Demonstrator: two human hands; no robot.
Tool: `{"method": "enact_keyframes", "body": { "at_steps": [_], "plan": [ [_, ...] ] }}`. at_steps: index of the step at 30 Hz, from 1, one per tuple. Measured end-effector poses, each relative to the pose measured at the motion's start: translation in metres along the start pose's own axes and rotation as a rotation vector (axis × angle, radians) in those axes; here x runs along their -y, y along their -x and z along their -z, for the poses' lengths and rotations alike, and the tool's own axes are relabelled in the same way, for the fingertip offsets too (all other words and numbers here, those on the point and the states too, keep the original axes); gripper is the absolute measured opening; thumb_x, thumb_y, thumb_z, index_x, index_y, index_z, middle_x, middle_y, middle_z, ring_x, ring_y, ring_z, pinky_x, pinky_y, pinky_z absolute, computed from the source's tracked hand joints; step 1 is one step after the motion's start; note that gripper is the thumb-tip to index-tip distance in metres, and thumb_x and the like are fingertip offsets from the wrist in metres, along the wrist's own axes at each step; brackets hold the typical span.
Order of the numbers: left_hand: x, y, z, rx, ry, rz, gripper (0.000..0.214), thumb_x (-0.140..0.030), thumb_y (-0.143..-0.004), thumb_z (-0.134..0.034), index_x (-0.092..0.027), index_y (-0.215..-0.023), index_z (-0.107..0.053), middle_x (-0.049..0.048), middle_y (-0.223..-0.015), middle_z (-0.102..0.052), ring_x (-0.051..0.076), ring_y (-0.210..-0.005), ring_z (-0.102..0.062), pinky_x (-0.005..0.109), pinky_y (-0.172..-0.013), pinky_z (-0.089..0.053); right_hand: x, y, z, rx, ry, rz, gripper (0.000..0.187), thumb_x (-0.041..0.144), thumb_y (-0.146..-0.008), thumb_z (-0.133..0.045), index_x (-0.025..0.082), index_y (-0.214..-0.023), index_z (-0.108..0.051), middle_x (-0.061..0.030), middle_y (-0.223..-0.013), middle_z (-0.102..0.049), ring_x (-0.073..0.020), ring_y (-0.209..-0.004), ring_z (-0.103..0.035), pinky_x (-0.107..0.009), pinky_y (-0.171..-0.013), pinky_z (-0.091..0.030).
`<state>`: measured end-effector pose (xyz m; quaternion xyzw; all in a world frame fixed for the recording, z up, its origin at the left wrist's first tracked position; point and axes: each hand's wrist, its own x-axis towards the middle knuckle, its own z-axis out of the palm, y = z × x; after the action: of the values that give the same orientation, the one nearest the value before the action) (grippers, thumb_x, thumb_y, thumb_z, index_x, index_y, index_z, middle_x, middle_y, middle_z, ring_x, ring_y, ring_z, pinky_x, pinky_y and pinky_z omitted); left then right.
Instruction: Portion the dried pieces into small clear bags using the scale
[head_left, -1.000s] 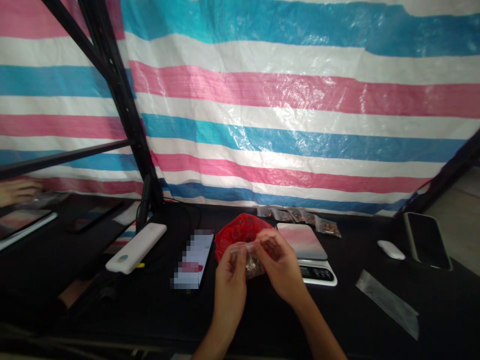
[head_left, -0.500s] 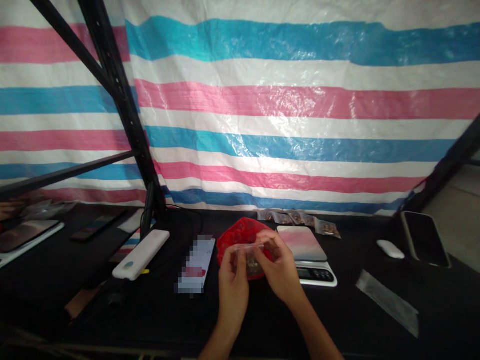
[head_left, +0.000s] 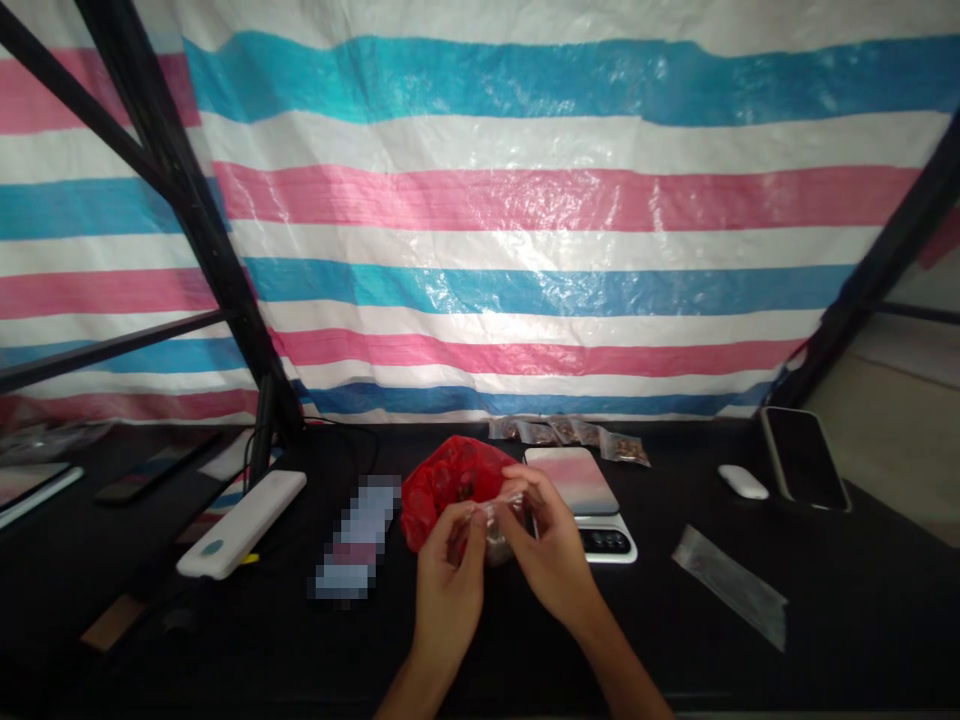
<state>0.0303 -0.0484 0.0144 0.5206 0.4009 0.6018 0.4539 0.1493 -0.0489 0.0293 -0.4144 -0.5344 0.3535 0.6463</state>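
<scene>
My left hand (head_left: 448,580) and my right hand (head_left: 551,550) pinch a small clear plastic bag (head_left: 496,528) between them, fingers closed on its top edge. Small brownish pieces show inside it. Just behind the bag lies an open red plastic bag (head_left: 442,482) with more pieces in it. A small digital scale (head_left: 581,495) stands right of the red bag, close to my right hand.
Several filled small bags (head_left: 570,435) lie in a row behind the scale. A strip of empty clear bags (head_left: 729,585) lies at the right, with a white mouse (head_left: 742,481) and a dark phone (head_left: 804,458) beyond. A white power bank (head_left: 241,508) and a blurred-out phone (head_left: 354,535) lie left, by a black rack post (head_left: 191,230).
My view has swung right and a little up, so everything sits further left in the frame. My fingers have drawn closer together on the bag's top edge. Another person's hand at far left is gone from view.
</scene>
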Motion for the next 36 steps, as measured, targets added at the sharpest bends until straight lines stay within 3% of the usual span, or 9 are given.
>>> {"method": "enact_keyframes", "body": {
  "at_steps": [6,12,16,19,24,28,31,33,36],
  "plan": [
    [-0.002,0.000,-0.004,-0.009,-0.011,-0.015,0.034,-0.051,-0.086,-0.071,-0.017,-0.089,-0.073,0.0087,-0.090,-0.079,0.022,-0.083,-0.076,0.029,-0.078,-0.061,0.001,0.000,0.006,0.010,-0.030,-0.035,0.022,0.032,-0.088,-0.071,0.025,-0.107,-0.060,0.0024,-0.082,-0.064,-0.0147,-0.077,-0.061,-0.027,-0.075,-0.051],
    [-0.009,-0.002,0.001,-0.004,-0.125,-0.084,0.031,-0.048,-0.087,-0.071,-0.018,-0.079,-0.075,0.0044,-0.076,-0.076,0.019,-0.070,-0.071,0.025,-0.065,-0.059,0.005,0.001,0.005,0.078,-0.071,-0.075,0.035,0.033,-0.087,-0.074,0.027,-0.118,-0.059,0.0017,-0.085,-0.071,-0.0165,-0.079,-0.067,-0.029,-0.076,-0.055],
    [-0.011,-0.002,0.006,0.016,-0.169,-0.139,0.028,-0.045,-0.088,-0.071,-0.019,-0.080,-0.077,0.0047,-0.081,-0.078,0.020,-0.077,-0.073,0.026,-0.073,-0.059,0.005,-0.001,0.006,0.030,-0.066,-0.077,0.034,0.035,-0.082,-0.079,0.025,-0.109,-0.060,0.0045,-0.072,-0.068,-0.0151,-0.068,-0.065,-0.027,-0.066,-0.053],
    [-0.010,0.000,0.008,0.025,-0.168,-0.119,0.027,-0.044,-0.089,-0.070,-0.020,-0.082,-0.079,0.0042,-0.081,-0.079,0.020,-0.076,-0.074,0.026,-0.072,-0.059,0.005,-0.006,0.011,-0.006,-0.034,-0.048,0.048,0.036,-0.077,-0.083,0.025,-0.118,-0.061,0.0043,-0.072,-0.069,-0.0160,-0.069,-0.066,-0.029,-0.070,-0.054],
    [-0.010,0.002,0.006,-0.014,-0.105,-0.082,0.027,-0.045,-0.088,-0.070,-0.020,-0.091,-0.079,0.0055,-0.088,-0.079,0.021,-0.079,-0.074,0.027,-0.073,-0.060,0.004,-0.019,0.040,-0.250,0.044,0.052,0.051,0.040,-0.076,-0.084,0.023,-0.119,-0.063,0.0012,-0.076,-0.068,-0.0170,-0.069,-0.065,-0.031,-0.068,-0.055],
    [-0.010,0.006,0.003,0.021,-0.163,-0.115,0.025,-0.042,-0.092,-0.064,-0.021,-0.090,-0.076,0.0052,-0.085,-0.077,0.020,-0.081,-0.072,0.025,-0.070,-0.056,0.001,-0.029,0.090,-0.694,0.121,0.141,0.058,0.048,-0.071,-0.084,0.021,-0.118,-0.061,-0.0037,-0.089,-0.070,-0.0198,-0.081,-0.067,-0.036,-0.078,-0.056],
    [-0.010,0.007,0.002,0.101,-0.201,-0.075,0.028,-0.043,-0.095,-0.060,-0.020,-0.089,-0.075,0.0045,-0.078,-0.074,0.019,-0.075,-0.069,0.023,-0.063,-0.051,-0.006,-0.031,0.125,-0.989,0.313,0.129,0.060,0.054,-0.067,-0.083,0.018,-0.110,-0.063,-0.0055,-0.088,-0.068,-0.0214,-0.080,-0.066,-0.040,-0.081,-0.056],
    [-0.010,0.007,0.003,0.143,-0.217,-0.050,0.030,-0.043,-0.096,-0.058,-0.020,-0.090,-0.074,0.0043,-0.078,-0.073,0.017,-0.071,-0.065,0.023,-0.061,-0.048,-0.012,-0.030,0.137,-0.994,0.404,0.104,0.064,0.058,-0.068,-0.080,0.016,-0.113,-0.062,-0.0091,-0.093,-0.070,-0.0240,-0.084,-0.069,-0.042,-0.083,-0.057],
    [-0.012,0.005,0.003,0.193,-0.258,-0.031,0.029,-0.041,-0.098,-0.055,-0.020,-0.093,-0.073,0.0032,-0.078,-0.071,0.016,-0.068,-0.061,0.024,-0.061,-0.046,-0.022,-0.029,0.143,-0.834,0.482,0.023,0.071,0.064,-0.076,-0.069,0.015,-0.127,-0.059,-0.0161,-0.105,-0.074,-0.0282,-0.095,-0.072,-0.045,-0.089,-0.057]
  ]
}}
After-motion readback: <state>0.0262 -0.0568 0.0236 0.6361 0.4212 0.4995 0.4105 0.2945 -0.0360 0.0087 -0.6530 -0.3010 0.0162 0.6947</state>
